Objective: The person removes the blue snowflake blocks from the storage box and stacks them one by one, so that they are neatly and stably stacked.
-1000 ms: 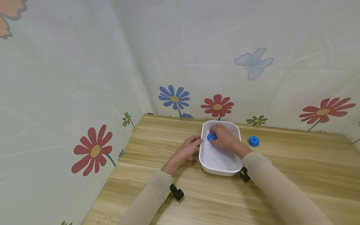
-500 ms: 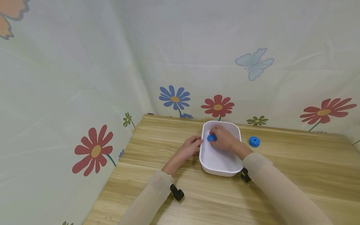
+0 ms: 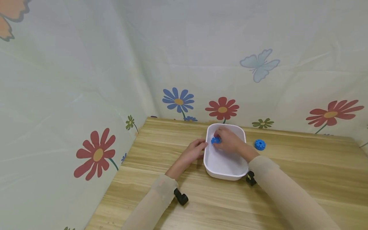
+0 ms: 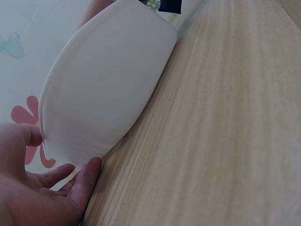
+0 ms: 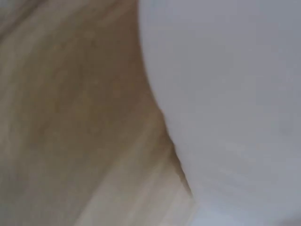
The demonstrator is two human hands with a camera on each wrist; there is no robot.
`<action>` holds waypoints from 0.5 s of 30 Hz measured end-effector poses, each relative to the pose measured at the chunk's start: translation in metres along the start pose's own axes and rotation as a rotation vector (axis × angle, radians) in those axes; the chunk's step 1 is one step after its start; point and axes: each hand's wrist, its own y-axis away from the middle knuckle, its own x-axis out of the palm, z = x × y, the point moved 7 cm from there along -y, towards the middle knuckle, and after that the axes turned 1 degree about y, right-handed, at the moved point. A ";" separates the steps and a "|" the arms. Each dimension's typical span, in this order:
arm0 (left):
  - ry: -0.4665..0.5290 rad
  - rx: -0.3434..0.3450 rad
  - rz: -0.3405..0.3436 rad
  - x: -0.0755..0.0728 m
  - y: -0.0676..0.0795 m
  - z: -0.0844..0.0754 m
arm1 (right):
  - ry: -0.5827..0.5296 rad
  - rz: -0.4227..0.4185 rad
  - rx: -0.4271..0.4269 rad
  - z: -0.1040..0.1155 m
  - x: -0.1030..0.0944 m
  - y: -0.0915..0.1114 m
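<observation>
In the head view a white plastic tub (image 3: 225,164) stands on the wooden table. My right hand (image 3: 229,142) reaches over its right rim and pinches a blue notched disc (image 3: 215,140) between thumb and fingers, near the tub's left wall. Part of the disc is hidden by the hand; whether it touches the bottom I cannot tell. My left hand (image 3: 195,150) rests against the tub's left side. In the left wrist view the thumb of that hand touches near the rim and its fingertips (image 4: 94,165) lie low on the outer wall. The right wrist view shows mostly the tub's wall (image 5: 225,103).
Right of the tub, a small stack of blue notched discs (image 3: 260,144) lies on the table (image 3: 172,131). A flower-printed white cloth (image 3: 201,80) hangs behind the table and along its left side. Black straps (image 3: 181,196) sit at both wrists.
The right hand has shifted very slightly left with the blue disc. The left hand, the tub and the stack of discs stay where they were.
</observation>
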 end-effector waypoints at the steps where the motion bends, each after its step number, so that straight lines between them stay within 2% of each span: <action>1: -0.001 0.002 0.002 0.000 0.000 0.000 | -0.010 -0.004 -0.005 0.001 -0.003 0.001; 8: -0.020 0.001 -0.004 0.000 0.000 -0.001 | -0.052 -0.044 -0.037 0.003 -0.032 0.011; 15: -0.015 0.002 -0.024 0.001 -0.003 0.001 | -0.117 -0.113 -0.052 -0.008 -0.057 0.027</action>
